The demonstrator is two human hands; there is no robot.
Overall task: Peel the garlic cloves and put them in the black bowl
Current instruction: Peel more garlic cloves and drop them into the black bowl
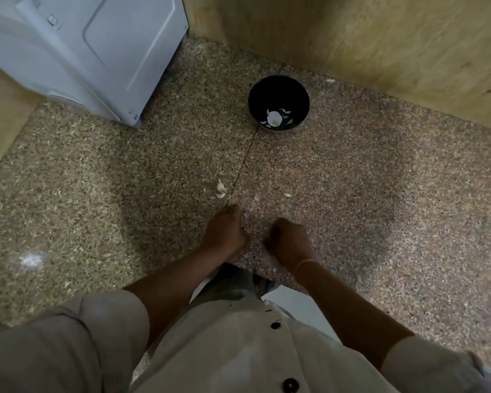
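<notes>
Peeling step, partway, by my reading. Left grip (224,228) and right grip (289,239) low over tabletop (352,180), fingers curled. Cannot tell if either holds anything. Loose cloves (221,188) just ahead of left grip. Bowl (278,90) well beyond, white pieces inside. Next probably: take a clove, strip skin, long reach forward.

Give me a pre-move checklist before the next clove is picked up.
1. Black bowl upright, path to it unobstructed: ok.
2. Bowl already holds white pieces: ok.
3. Garlic pieces lie on the counter just ahead of the left hand: ok.
4. Those pieces are cloves, not skins: cannot tell.
5. Left hand free: cannot tell, fingers curled.
6. Right hand free: cannot tell, fingers curled, contents hidden.
</notes>
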